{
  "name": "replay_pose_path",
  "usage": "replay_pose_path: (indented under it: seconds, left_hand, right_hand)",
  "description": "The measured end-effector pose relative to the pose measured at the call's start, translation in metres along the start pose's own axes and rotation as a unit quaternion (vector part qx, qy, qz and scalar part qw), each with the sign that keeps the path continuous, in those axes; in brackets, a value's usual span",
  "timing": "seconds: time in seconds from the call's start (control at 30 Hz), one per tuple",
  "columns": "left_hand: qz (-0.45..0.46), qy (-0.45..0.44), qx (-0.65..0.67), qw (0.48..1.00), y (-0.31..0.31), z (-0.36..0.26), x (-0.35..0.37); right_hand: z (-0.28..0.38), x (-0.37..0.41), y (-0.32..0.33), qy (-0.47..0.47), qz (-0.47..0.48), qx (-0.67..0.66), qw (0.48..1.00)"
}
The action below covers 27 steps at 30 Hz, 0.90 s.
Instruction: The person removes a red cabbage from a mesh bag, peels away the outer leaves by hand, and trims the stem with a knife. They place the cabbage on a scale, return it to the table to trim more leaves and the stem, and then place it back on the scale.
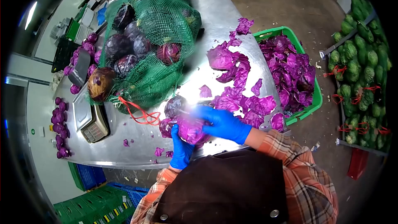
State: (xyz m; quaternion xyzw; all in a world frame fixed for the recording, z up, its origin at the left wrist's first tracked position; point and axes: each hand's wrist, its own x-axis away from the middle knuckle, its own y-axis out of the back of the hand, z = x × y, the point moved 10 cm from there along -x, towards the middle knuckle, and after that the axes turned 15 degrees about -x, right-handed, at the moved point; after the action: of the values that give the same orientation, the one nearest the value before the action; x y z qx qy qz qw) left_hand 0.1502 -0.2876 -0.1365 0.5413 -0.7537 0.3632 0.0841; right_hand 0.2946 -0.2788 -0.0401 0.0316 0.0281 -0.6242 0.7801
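Note:
A red cabbage (191, 130) with a bright purple surface is held over the near edge of the metal table. My left hand (181, 149), in a blue glove, grips it from the left and below. Against its upper right side lies my right hand (226, 125), also gloved in blue, with fingertips smeared by motion. A pale streak beside those fingers is too blurred to name. Just beyond is a darker cabbage (175, 106). Torn purple leaves (236, 99) spread over the table to the right of my hands.
A green mesh sack (166, 25) of dark cabbages fills the table's far middle. A scale (92, 124) and rows of purple cabbages (60, 128) stand left. A green crate (318, 95) of leaves adjoins the right edge; green gourds (360, 66) fill a rack beyond.

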Motion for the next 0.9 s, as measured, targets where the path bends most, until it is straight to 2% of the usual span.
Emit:
replay_pose_path:
  seconds: [0.1,0.17,0.23,0.3,0.33,0.4,0.43,0.5,0.53,0.57,0.63,0.67,0.73,0.8,0.83,0.87,0.9]
  left_hand:
    - [0.015,0.022,-0.024,0.999,-0.004,0.002,-0.001]
    - [0.022,0.049,-0.016,0.998,-0.006,0.007,-0.005]
    - [0.051,0.091,0.029,0.994,-0.023,0.008,-0.004]
    - [0.091,0.099,0.032,0.990,-0.035,0.010,-0.010]
    - [0.117,0.093,0.004,0.989,-0.043,0.006,-0.007]
    - [0.154,0.012,-0.168,0.974,-0.068,-0.014,-0.005]
    - [0.169,0.030,-0.157,0.972,-0.070,-0.010,-0.005]
    - [0.198,0.067,-0.137,0.968,-0.074,0.000,-0.004]
    - [0.200,0.104,-0.128,0.966,-0.075,0.006,0.000]
    - [0.251,0.034,-0.256,0.933,-0.074,0.006,-0.001]
    - [0.299,-0.141,-0.490,0.807,-0.071,0.006,0.001]
    - [0.310,-0.181,-0.569,0.740,-0.069,0.013,-0.004]
    - [0.273,-0.025,-0.341,0.899,-0.061,0.020,-0.008]
    - [0.253,0.024,-0.301,0.919,-0.059,0.023,-0.004]
    - [0.238,0.008,-0.351,0.906,-0.059,0.017,-0.001]
    - [0.222,-0.006,-0.401,0.889,-0.061,0.010,0.003]
    - [0.241,-0.019,-0.394,0.887,-0.063,0.012,0.002]
  right_hand:
    - [-0.020,-0.012,0.018,-0.146,-0.037,-0.244,0.958]
    - [-0.018,-0.004,0.027,-0.240,-0.058,-0.364,0.898]
    - [-0.003,-0.007,0.047,-0.189,-0.073,-0.422,0.884]
    - [0.011,-0.009,0.060,-0.153,-0.071,-0.339,0.926]
    - [0.016,-0.010,0.058,-0.101,-0.047,-0.269,0.957]
    - [0.000,-0.013,0.043,-0.049,-0.006,-0.152,0.987]
    - [0.003,-0.016,0.035,-0.020,0.009,-0.093,0.995]
    - [-0.023,0.006,0.029,-0.274,0.018,-0.198,0.941]
    - [-0.034,0.003,0.035,-0.259,-0.028,-0.186,0.947]
    - [-0.041,0.004,0.033,-0.272,-0.025,-0.194,0.942]
    - [-0.046,0.003,0.034,-0.294,-0.020,-0.210,0.932]
    - [-0.037,0.002,0.032,-0.296,0.013,-0.182,0.938]
    - [-0.007,0.000,0.026,-0.301,0.081,-0.124,0.942]
    - [0.000,-0.011,0.019,-0.161,0.142,-0.025,0.976]
    - [0.007,-0.013,0.014,-0.087,0.171,0.024,0.981]
    - [0.003,-0.012,0.010,-0.094,0.194,0.014,0.976]
    - [0.006,-0.013,0.006,-0.101,0.216,0.004,0.971]
